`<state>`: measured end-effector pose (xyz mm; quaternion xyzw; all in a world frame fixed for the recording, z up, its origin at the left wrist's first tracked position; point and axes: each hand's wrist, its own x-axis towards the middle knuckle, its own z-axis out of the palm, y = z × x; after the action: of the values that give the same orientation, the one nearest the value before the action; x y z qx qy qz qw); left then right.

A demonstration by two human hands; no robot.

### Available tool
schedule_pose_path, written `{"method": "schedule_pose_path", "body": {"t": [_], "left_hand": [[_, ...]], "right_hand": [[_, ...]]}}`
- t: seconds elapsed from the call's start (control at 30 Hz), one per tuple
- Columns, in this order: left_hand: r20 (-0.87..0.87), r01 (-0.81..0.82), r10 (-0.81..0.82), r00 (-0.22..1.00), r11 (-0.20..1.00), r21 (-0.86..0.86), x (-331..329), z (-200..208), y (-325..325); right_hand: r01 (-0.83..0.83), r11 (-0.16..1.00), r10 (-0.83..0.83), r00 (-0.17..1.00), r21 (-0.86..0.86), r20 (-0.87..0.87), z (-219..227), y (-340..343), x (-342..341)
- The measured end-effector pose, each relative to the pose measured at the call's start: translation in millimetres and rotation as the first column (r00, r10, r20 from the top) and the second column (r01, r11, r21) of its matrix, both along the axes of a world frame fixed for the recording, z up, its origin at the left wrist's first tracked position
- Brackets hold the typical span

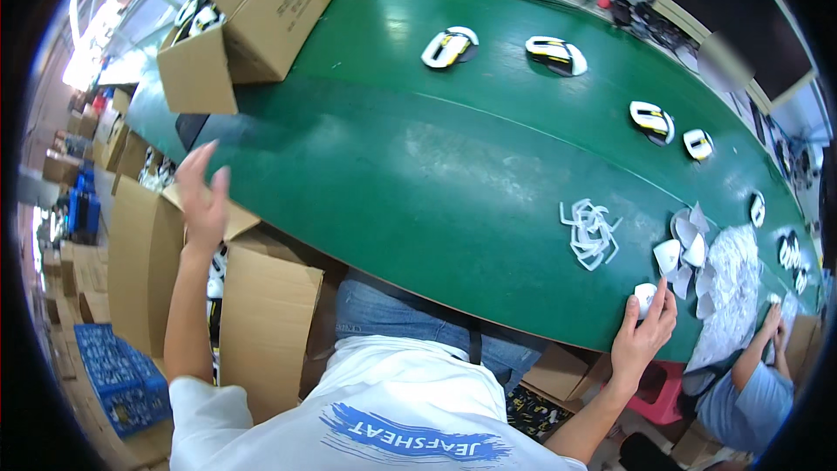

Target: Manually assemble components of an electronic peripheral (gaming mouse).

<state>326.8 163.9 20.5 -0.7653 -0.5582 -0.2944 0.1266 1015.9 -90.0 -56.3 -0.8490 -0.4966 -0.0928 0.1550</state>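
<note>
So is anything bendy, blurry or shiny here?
In the head view, the green table curves toward its ends, fisheye-style, with pale glare mid-surface; the left hand looks slightly smeared; bright lights at upper left burn white.

A green-topped table [384,166] carries white, black and yellow shells [555,56] scattered toward its far side, a tangle of translucent bent strips [590,234], white curved pieces [668,255] beside crumpled plastic [734,275], a cardboard box [292,22] — and, leftmost, something dark [191,130], possibly flat.
</note>
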Motion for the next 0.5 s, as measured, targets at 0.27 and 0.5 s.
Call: {"method": "schedule_pose_path", "body": {"t": [0.27, 0.5], "left_hand": [[0.045, 0.245, -0.243, 0.969, 0.923, -0.296, 293, -83, 242], [-0.208, 0.131, -0.273, 0.939, 0.845, -0.519, 441, -148, 353]], "right_hand": [[0.014, 0.994, -0.005, 0.996, 0.106, -0.089, -14, 2, -5], [0.052, 0.971, -0.024, 0.992, 0.232, -0.121, 17, 0, -4]]}}
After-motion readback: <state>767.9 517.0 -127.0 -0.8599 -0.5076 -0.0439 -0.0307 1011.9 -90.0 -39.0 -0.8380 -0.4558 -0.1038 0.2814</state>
